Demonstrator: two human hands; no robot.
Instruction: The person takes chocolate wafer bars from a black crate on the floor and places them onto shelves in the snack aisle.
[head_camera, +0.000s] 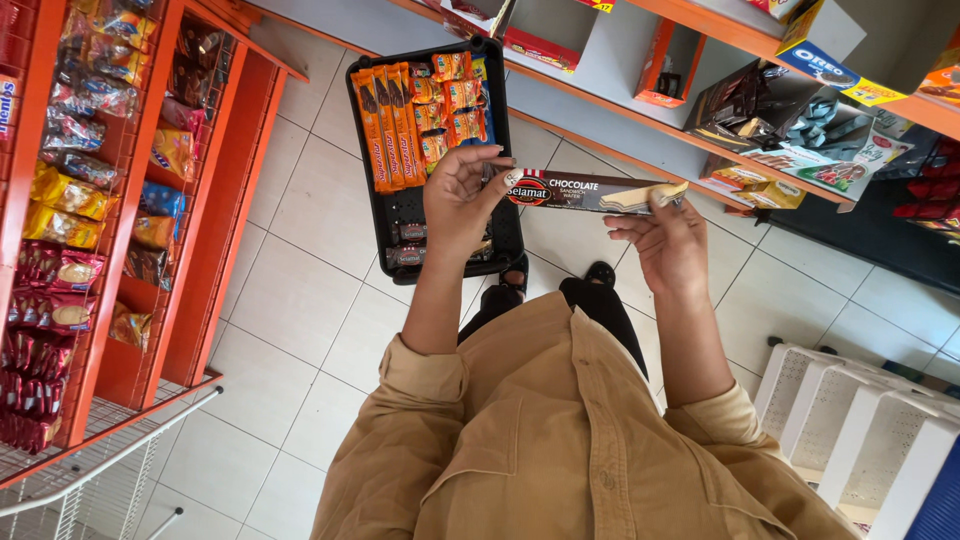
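A shop aisle is seen from above, and every place here is given from the black crate (383, 215) standing on the pale tiled floor (300, 330). To the left of the crate, orange shelving (205, 200) is packed with bright snack packets. Above and to the right of it, a grey shelf unit (600, 90) holds open display cartons. Far to the lower right of the crate, a white plastic stand (860, 420) is seen. Inside the crate, long orange wafer packs (385, 125) are laid along its length at the upper end, with smaller orange packets (447, 105) beside them.

Over the crate's right edge, a long dark-brown wafer pack (580, 190) is held level, its long axis running left to right across the view. It is gripped at both ends: the left hand (458, 205) is closed on the end over the crate, fingers curled over the top, and the right hand (668, 245) is pinched on the far end, away from the crate. The left hand lies nearer the crate. The pack is slim and glossy, with a red oval mark, white lettering and a picture of a pale wafer at its right end.
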